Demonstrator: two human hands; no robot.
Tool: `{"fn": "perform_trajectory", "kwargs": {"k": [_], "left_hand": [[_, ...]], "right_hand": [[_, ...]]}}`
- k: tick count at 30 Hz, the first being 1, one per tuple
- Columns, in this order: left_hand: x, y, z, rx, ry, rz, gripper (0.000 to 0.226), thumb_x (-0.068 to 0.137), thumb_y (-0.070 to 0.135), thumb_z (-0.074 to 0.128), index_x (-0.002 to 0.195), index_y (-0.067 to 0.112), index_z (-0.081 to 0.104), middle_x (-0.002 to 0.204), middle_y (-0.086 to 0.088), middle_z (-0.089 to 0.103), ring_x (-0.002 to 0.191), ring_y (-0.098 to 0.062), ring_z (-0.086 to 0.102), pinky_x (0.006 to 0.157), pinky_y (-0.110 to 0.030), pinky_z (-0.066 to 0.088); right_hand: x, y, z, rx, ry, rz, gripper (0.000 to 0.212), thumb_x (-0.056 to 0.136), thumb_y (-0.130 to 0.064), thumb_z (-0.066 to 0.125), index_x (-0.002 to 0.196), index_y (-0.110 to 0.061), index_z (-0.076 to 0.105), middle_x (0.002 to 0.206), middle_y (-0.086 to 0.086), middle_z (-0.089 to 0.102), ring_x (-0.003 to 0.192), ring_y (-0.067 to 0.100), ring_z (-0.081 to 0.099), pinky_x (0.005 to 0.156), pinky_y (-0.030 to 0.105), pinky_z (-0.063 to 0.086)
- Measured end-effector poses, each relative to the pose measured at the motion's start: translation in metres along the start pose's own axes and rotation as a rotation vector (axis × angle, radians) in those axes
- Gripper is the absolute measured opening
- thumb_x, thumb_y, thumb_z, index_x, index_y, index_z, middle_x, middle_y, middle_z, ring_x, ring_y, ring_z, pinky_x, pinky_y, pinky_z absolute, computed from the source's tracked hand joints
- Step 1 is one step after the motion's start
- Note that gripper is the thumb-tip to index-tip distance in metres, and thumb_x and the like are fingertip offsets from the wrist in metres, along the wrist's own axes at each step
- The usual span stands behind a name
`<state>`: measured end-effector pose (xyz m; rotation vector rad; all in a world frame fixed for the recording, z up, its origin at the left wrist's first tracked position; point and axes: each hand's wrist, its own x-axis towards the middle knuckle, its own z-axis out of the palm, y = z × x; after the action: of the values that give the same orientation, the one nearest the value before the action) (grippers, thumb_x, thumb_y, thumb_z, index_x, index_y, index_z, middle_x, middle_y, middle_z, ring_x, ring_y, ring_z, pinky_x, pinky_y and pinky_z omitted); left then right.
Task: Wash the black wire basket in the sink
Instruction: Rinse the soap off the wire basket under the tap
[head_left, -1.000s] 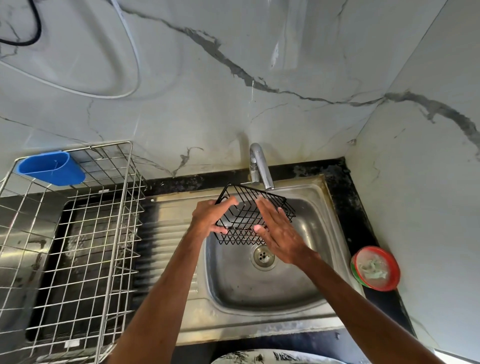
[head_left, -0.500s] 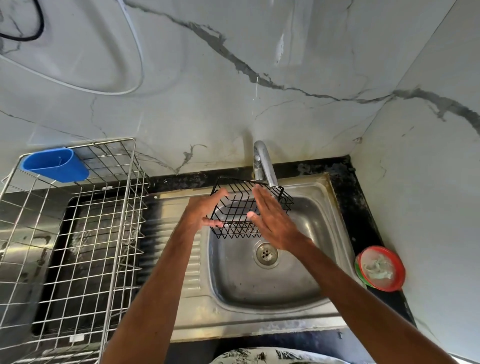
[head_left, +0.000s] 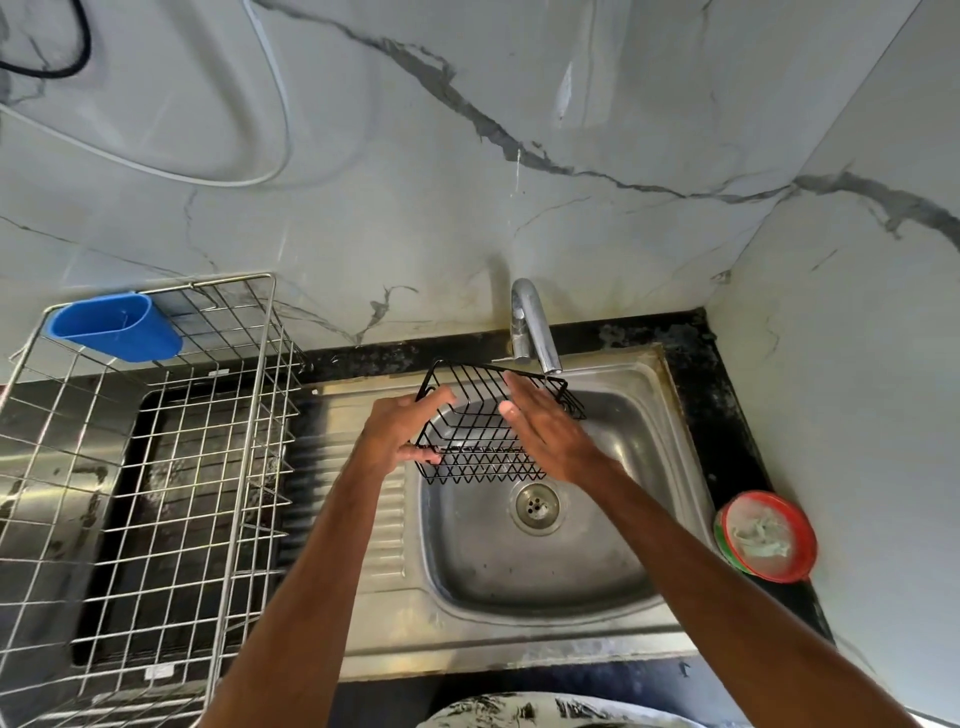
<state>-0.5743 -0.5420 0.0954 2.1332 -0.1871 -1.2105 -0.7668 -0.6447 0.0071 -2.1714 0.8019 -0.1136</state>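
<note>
The black wire basket (head_left: 475, 439) hangs tilted over the back of the steel sink (head_left: 545, 582), just below the tap (head_left: 532, 325). My left hand (head_left: 402, 428) grips the basket's left rim, thumb and fingers curled round the wires. With straight fingers, my right hand (head_left: 550, 434) lies flat against the basket's right side and hides part of it. No water is visible at the spout.
A steel wire dish rack (head_left: 156, 493) with a blue cup holder (head_left: 117, 327) stands on the left draining board. A red-rimmed dish (head_left: 766, 535) holding a scrubber sits on the black counter at right. Marble walls close in behind and right.
Both hands and the basket have shifted slightly back toward the tap, and the basket's tilt changed a little. The left grip and flat right hand stay the same.
</note>
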Motion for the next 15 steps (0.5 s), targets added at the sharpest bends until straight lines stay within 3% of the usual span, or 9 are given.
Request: {"fn": "perform_trajectory", "kwargs": {"k": [2, 5, 7, 9, 10, 12, 13, 15], "left_hand": [[-0.001, -0.002, -0.003, -0.028, 0.007, 0.016, 0.041, 0.068, 0.038, 0.091, 0.099, 0.021, 0.071, 0.144, -0.012, 0.056, 0.087, -0.036, 0.076, 0.057, -0.033, 0.063], [0.001, -0.006, -0.006, -0.046, 0.016, 0.029, 0.04, 0.067, 0.039, 0.091, 0.099, 0.021, 0.075, 0.145, -0.01, 0.056, 0.083, -0.036, 0.077, 0.06, -0.036, 0.064], [0.001, -0.008, -0.009, -0.041, 0.017, 0.033, 0.043, 0.067, 0.042, 0.091, 0.103, 0.022, 0.078, 0.15, -0.012, 0.053, 0.076, -0.034, 0.078, 0.066, -0.04, 0.066], [-0.003, -0.011, -0.011, -0.054, 0.006, 0.029, 0.044, 0.07, 0.042, 0.09, 0.107, 0.021, 0.078, 0.152, -0.012, 0.051, 0.074, -0.031, 0.077, 0.07, -0.042, 0.066], [-0.006, -0.012, -0.012, -0.071, -0.004, 0.024, 0.043, 0.072, 0.04, 0.089, 0.108, 0.02, 0.077, 0.153, -0.012, 0.05, 0.076, -0.03, 0.076, 0.071, -0.042, 0.066], [-0.01, -0.016, -0.015, -0.113, -0.017, 0.017, 0.037, 0.077, 0.037, 0.087, 0.107, 0.019, 0.075, 0.156, -0.012, 0.047, 0.083, -0.027, 0.069, 0.072, -0.041, 0.066], [-0.01, -0.018, -0.017, -0.125, -0.025, 0.018, 0.034, 0.078, 0.037, 0.086, 0.106, 0.02, 0.075, 0.158, -0.013, 0.044, 0.086, -0.028, 0.067, 0.071, -0.04, 0.066], [-0.01, -0.023, -0.02, -0.143, -0.044, 0.011, 0.028, 0.081, 0.038, 0.084, 0.102, 0.024, 0.074, 0.161, -0.016, 0.038, 0.097, -0.035, 0.066, 0.072, -0.04, 0.065]], "right_hand": [[0.002, 0.005, -0.007, -0.032, 0.04, 0.014, 0.061, 0.107, -0.054, 0.019, 0.161, -0.03, 0.005, 0.168, -0.008, 0.005, 0.153, 0.006, 0.001, 0.127, 0.04, 0.007], [0.006, 0.01, -0.02, 0.001, 0.054, 0.169, 0.06, 0.108, -0.052, 0.02, 0.159, -0.021, 0.019, 0.165, 0.004, 0.022, 0.153, 0.023, 0.018, 0.121, 0.04, 0.017], [0.01, 0.02, -0.029, 0.098, -0.006, 0.276, 0.07, 0.103, -0.063, 0.021, 0.158, -0.02, 0.024, 0.162, 0.004, 0.028, 0.152, 0.027, 0.022, 0.121, 0.046, 0.023], [0.013, 0.03, -0.035, 0.219, -0.03, 0.414, 0.085, 0.094, -0.078, 0.028, 0.15, -0.016, 0.037, 0.142, 0.01, 0.053, 0.134, 0.03, 0.049, 0.109, 0.05, 0.042], [0.014, 0.033, -0.039, 0.286, -0.01, 0.496, 0.087, 0.091, -0.08, 0.036, 0.142, -0.01, 0.046, 0.116, 0.011, 0.064, 0.114, 0.029, 0.062, 0.095, 0.045, 0.052], [0.015, 0.035, -0.049, 0.459, 0.019, 0.612, 0.101, 0.074, -0.083, 0.06, 0.132, -0.001, 0.055, 0.085, 0.007, 0.062, 0.095, 0.026, 0.068, 0.076, 0.037, 0.061], [0.016, 0.035, -0.056, 0.531, 0.004, 0.632, 0.112, 0.059, -0.085, 0.071, 0.13, 0.001, 0.057, 0.081, 0.005, 0.059, 0.094, 0.025, 0.068, 0.075, 0.037, 0.063], [0.022, 0.042, -0.06, 0.596, -0.024, 0.654, 0.122, 0.039, -0.079, 0.086, 0.127, 0.001, 0.059, 0.103, 0.007, 0.061, 0.098, 0.028, 0.066, 0.075, 0.04, 0.063]]}}
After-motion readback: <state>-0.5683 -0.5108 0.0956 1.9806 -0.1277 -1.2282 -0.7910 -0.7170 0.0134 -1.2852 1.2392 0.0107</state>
